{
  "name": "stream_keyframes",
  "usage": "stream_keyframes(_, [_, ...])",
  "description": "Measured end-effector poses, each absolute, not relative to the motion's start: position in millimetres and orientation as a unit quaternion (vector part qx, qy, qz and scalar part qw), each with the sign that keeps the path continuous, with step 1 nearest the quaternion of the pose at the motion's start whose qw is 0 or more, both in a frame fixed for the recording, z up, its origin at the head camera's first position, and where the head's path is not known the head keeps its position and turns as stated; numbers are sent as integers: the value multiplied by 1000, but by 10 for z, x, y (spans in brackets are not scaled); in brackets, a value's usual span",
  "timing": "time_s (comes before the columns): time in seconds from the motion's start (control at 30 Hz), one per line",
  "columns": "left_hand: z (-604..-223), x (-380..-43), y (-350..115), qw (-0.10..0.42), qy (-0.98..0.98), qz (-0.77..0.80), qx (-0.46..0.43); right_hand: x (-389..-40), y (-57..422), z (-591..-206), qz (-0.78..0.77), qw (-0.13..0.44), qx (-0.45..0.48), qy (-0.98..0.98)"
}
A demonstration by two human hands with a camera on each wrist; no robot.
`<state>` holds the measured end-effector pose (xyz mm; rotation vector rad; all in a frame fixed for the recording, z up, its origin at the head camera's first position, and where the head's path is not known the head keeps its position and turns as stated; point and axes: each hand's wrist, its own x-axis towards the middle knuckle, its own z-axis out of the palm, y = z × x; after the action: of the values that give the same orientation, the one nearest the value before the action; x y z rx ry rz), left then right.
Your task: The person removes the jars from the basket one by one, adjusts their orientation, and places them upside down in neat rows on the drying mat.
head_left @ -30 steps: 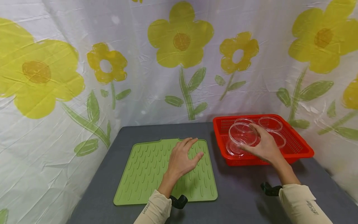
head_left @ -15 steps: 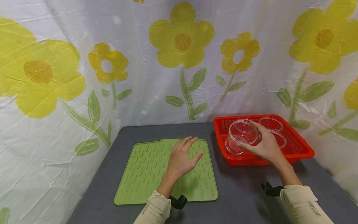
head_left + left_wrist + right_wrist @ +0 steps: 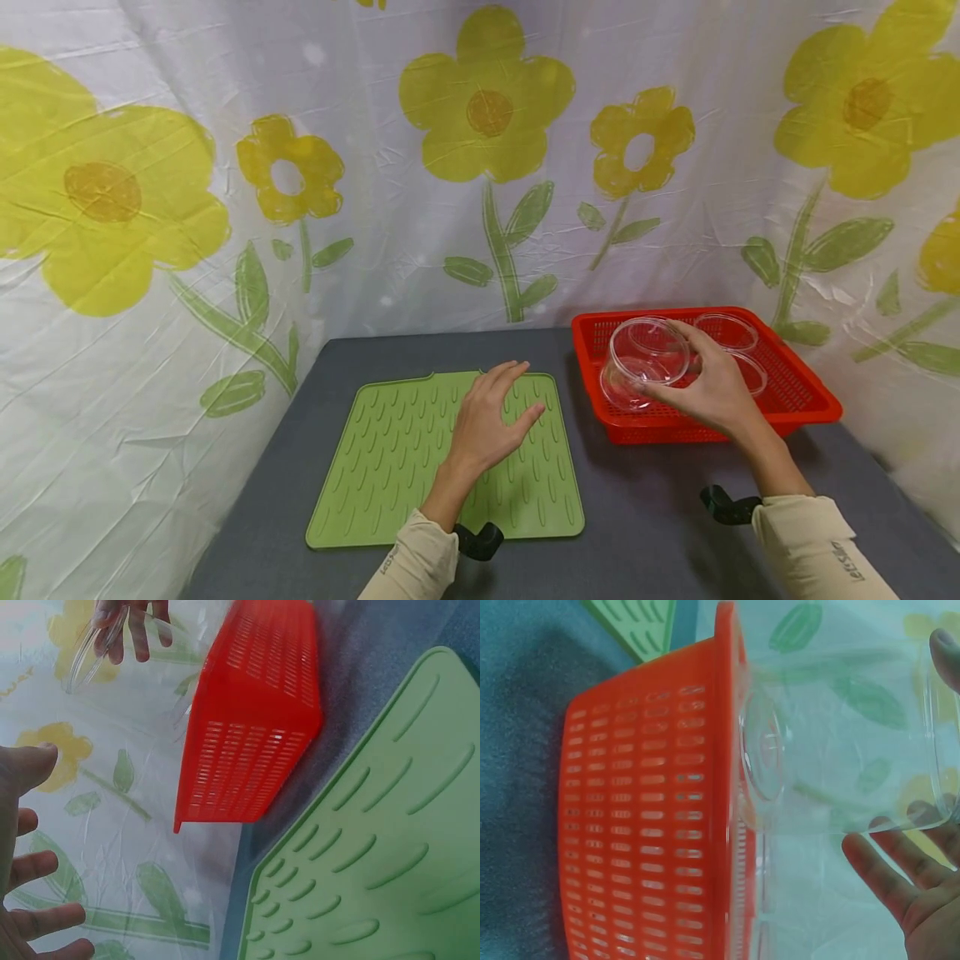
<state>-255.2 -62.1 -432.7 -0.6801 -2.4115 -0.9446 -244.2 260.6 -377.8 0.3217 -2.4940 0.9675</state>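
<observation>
My right hand grips a clear round container near its rim, thumb on the near side and fingers on the far side. In the right wrist view the container's wall is seen above the red basket's rim, with its base close to that edge. Other clear containers sit in the red basket, partly hidden by my right hand. Above the green mat, my left hand hovers with fingers spread and nothing in it.
The mat lies on a dark grey tabletop, left of the basket. Behind the table hangs a white curtain with yellow flowers. Each wrist wears a black strap mount.
My right hand has raised the clear container a little out of the basket and shifted it slightly left, so more of its wall shows. The left hand stays nearly still.
</observation>
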Motion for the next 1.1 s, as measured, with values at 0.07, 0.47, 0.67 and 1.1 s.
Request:
stream_keyframes(0.07, [-4312,-2549,-624,230,-871,-356,-249,-2434,2589,-3765,351,224,119,-901])
stream_keyframes(0.47, [-4203,-2503,-602,232,-847,-402,-258,-2389,2401,-3648,361,230,153,-891])
stream_keyframes(0.67, [-4145,-2477,-584,228,-841,-415,-262,-2376,2287,-3605,367,221,181,-885])
stream_keyframes(1.1, [-4027,-2412,-496,170,-841,-431,-278,-2313,2043,-3622,364,187,262,-874])
